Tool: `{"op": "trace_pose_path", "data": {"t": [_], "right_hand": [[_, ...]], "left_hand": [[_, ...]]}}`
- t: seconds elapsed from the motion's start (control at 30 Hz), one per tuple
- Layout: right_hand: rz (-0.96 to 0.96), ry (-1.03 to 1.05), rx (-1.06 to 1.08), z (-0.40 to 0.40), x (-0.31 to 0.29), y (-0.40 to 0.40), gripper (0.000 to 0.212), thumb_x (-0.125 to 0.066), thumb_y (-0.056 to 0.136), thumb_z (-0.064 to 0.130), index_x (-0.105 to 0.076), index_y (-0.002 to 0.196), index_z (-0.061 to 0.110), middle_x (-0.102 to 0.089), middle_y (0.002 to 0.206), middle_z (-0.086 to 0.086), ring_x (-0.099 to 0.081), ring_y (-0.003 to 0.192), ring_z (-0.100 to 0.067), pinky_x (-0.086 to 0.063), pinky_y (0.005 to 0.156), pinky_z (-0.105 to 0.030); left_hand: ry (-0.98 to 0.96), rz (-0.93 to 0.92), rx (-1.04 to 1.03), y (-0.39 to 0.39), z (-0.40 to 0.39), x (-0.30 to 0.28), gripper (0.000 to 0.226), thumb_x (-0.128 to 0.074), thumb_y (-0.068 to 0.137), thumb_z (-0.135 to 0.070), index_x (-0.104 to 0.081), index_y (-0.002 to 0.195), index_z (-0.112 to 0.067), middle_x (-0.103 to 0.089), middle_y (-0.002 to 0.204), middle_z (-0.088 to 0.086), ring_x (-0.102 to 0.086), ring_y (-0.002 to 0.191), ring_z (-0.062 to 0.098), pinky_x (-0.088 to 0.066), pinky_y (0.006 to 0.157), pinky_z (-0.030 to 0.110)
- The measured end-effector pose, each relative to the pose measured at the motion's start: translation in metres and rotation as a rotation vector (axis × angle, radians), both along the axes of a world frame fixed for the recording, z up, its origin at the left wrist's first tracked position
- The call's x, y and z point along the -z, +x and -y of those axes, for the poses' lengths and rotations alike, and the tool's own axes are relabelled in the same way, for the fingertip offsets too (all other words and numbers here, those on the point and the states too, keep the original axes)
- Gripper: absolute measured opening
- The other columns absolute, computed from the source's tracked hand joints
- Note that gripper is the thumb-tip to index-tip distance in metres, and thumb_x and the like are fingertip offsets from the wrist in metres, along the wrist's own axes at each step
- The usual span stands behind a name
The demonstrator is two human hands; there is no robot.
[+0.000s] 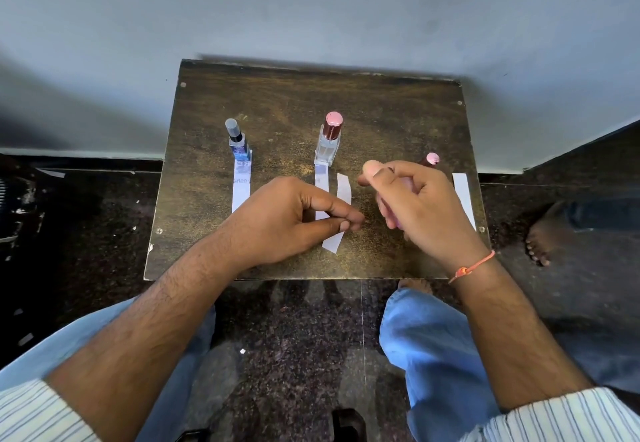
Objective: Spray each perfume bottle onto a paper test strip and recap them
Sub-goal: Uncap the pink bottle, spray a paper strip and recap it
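— Where is the bottle in play?
— The pink bottle point(394, 213) sits wrapped in the fingers of the right hand point(412, 199), near the right of the table point(277, 95).
— And the strip?
— The left hand point(294, 216) pinches a curved paper strip point(341, 213) just left of it.
— The others?
— A blue bottle point(239, 145) far left and a clear bottle point(329, 144) mid-table stand capped, each on a strip.

A worn dark wooden table point(381, 109) stands against a pale grey wall point(311, 5) on a dark speckled floor point(294, 331). Small white paper scraps point(242, 351) lie on the floor. A bare foot point(540, 244) rests right of the table.
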State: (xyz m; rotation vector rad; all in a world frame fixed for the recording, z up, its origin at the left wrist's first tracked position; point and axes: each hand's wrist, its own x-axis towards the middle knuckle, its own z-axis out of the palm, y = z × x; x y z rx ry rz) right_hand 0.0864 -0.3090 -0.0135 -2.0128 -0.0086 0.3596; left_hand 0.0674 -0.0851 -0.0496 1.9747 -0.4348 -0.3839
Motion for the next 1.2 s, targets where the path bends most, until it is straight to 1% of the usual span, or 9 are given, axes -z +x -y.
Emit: {"op": "trace_pose_path", "data": {"t": [0.1,0.27,0.43,0.63,0.73,0.83,0.93,1.07,1.2], "right_hand": [[-0.139,0.089,0.015,0.003,0.000,0.001,0.026,-0.080,0.093,0.048,-0.082,0.091,0.023,-0.054,0.062,-0.013,-0.048,0.057,-0.025,-0.033,0.045,-0.026],[-0.286,0.187,0.016,0.007,0.003,0.001,0.006,-0.083,0.093,0.026,-0.084,0.092,0.020,-0.055,0.067,-0.013,-0.050,0.055,-0.021,-0.029,0.044,-0.023],[-0.332,0.220,0.019,0.007,0.006,0.002,0.008,-0.082,0.093,0.026,-0.086,0.091,0.019,-0.057,0.067,-0.010,-0.053,0.055,-0.016,-0.032,0.046,-0.024],[-0.334,0.224,0.016,0.006,0.009,0.003,0.007,-0.082,0.093,0.023,-0.086,0.090,0.018,-0.057,0.068,-0.011,-0.052,0.057,-0.016,-0.032,0.046,-0.024],[-0.302,0.210,0.025,0.005,0.009,0.002,0.008,-0.081,0.094,0.020,-0.085,0.088,0.017,-0.056,0.066,-0.013,-0.051,0.056,-0.017,-0.031,0.045,-0.024],[-0.266,0.165,0.050,0.007,0.009,0.004,0.009,-0.081,0.092,0.020,-0.083,0.088,0.013,-0.055,0.063,-0.010,-0.051,0.054,-0.017,-0.031,0.046,-0.026],[-0.200,0.024,0.063,0.012,0.012,0.009,0.011,-0.081,0.092,0.025,-0.082,0.090,0.014,-0.056,0.058,-0.003,-0.051,0.052,-0.013,-0.033,0.043,-0.024],[-0.124,-0.115,0.107,0.022,0.018,0.018,0.015,-0.078,0.092,0.027,-0.080,0.088,0.012,-0.055,0.052,0.007,-0.051,0.055,-0.012,-0.038,0.047,-0.022],[-0.066,-0.241,0.170,0.031,0.024,0.028,0.032,-0.074,0.085,0.039,-0.075,0.087,0.007,-0.065,0.059,-0.005,-0.059,0.093,-0.010,-0.052,0.072,-0.036]], "left_hand": [[-0.026,0.014,-0.019,0.001,0.000,0.002,0.027,-0.071,0.093,-0.051,-0.078,0.119,-0.047,-0.081,0.107,-0.028,-0.081,0.084,0.039,-0.067,0.081,0.050],[-0.043,0.011,-0.049,0.001,0.000,0.004,0.022,-0.073,0.095,-0.045,-0.081,0.115,-0.045,-0.081,0.106,-0.028,-0.075,0.079,0.050,-0.063,0.071,0.063],[-0.013,0.017,-0.045,-0.001,0.001,-0.002,0.017,-0.079,0.099,-0.017,-0.085,0.109,-0.029,-0.072,0.077,-0.040,-0.041,0.045,0.006,-0.039,0.048,0.021],[-0.009,-0.004,-0.035,-0.002,0.003,-0.012,0.015,-0.078,0.099,-0.015,-0.085,0.109,-0.024,-0.061,0.058,-0.038,-0.031,0.044,0.003,-0.029,0.047,0.020],[-0.011,-0.044,-0.024,-0.004,0.005,-0.010,0.015,-0.078,0.099,-0.016,-0.084,0.111,-0.023,-0.066,0.064,-0.039,-0.037,0.046,0.009,-0.035,0.049,0.018],[-0.041,-0.140,-0.029,-0.004,0.005,-0.009,0.021,-0.081,0.097,-0.024,-0.083,0.117,-0.032,-0.083,0.100,-0.023,-0.077,0.072,0.024,-0.067,0.076,0.039],[-0.021,-0.179,-0.036,-0.007,0.004,-0.010,0.025,-0.082,0.096,-0.022,-0.082,0.120,-0.028,-0.084,0.107,-0.015,-0.081,0.101,0.004,-0.065,0.099,0.040],[-0.023,-0.177,-0.032,-0.008,0.000,-0.012,0.020,-0.079,0.098,-0.024,-0.083,0.118,-0.023,-0.085,0.100,-0.014,-0.081,0.098,0.003,-0.065,0.099,0.038],[-0.040,-0.142,-0.065,-0.006,-0.003,-0.015,0.012,-0.076,0.101,-0.026,-0.085,0.108,-0.022,-0.085,0.095,-0.012,-0.082,0.092,0.010,-0.066,0.090,0.039]]}}
